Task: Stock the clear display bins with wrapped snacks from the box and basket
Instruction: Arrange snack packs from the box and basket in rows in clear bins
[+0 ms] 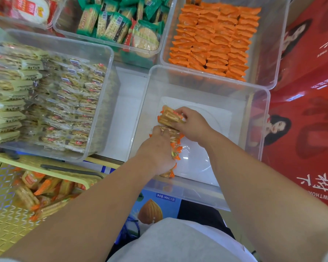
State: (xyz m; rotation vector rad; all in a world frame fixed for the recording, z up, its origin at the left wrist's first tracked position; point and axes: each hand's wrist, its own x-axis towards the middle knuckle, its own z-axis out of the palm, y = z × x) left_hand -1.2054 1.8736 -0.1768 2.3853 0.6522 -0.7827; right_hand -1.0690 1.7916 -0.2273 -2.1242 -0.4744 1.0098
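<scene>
Plainly, both hands were down inside the clear bin (216, 120) at the near right, sharing one row of snack packets (169, 115). The left hand (157, 148) had its grip closed over the near part of the row, fingers curled on the packets, with orange wrapper ends poking out to the right of it. The right hand (191, 123) held the far packets in a narrow grip. The row's long axis ran near to far, roughly along the bin's left wall, and it sat left of the middle of the bare white floor. Whether it already touched that floor could not be told. Judging from this, the coming move depended on keeping the line straight while it settled toward the left wall. The left hand was nearer that wall, and the right hand steadied the far end. More packets of the same kind waited in the yellow basket (8, 224) at the near left.
</scene>
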